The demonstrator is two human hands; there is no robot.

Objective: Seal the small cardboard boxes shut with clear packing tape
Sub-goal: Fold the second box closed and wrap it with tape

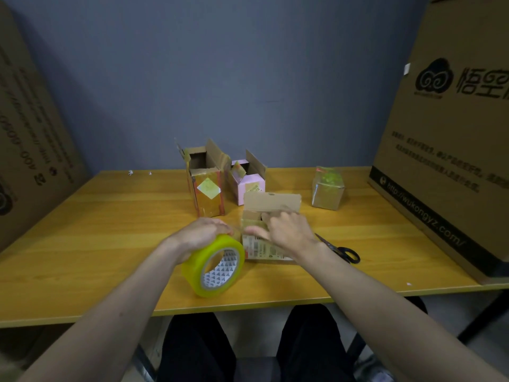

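My left hand (202,232) grips the top of a yellow-tinted roll of packing tape (213,266), held just above the wooden table (110,244). A short strip of tape runs from the roll to the small cardboard box (264,249) right beside it. My right hand (286,230) presses down on that box's near flap, thumb against the tape end; the far flap (271,201) stands upright. Behind stand a tall brown box (208,194) with open flaps and a pink box (249,183), also open. A taped-up box (327,190) sits at the right.
Black scissors (341,249) lie on the table just right of my right wrist. A very large printed carton (446,133) fills the table's right side, another large carton (30,133) leans at the left. A blue wall closes off the back. My legs show below the table's front edge.
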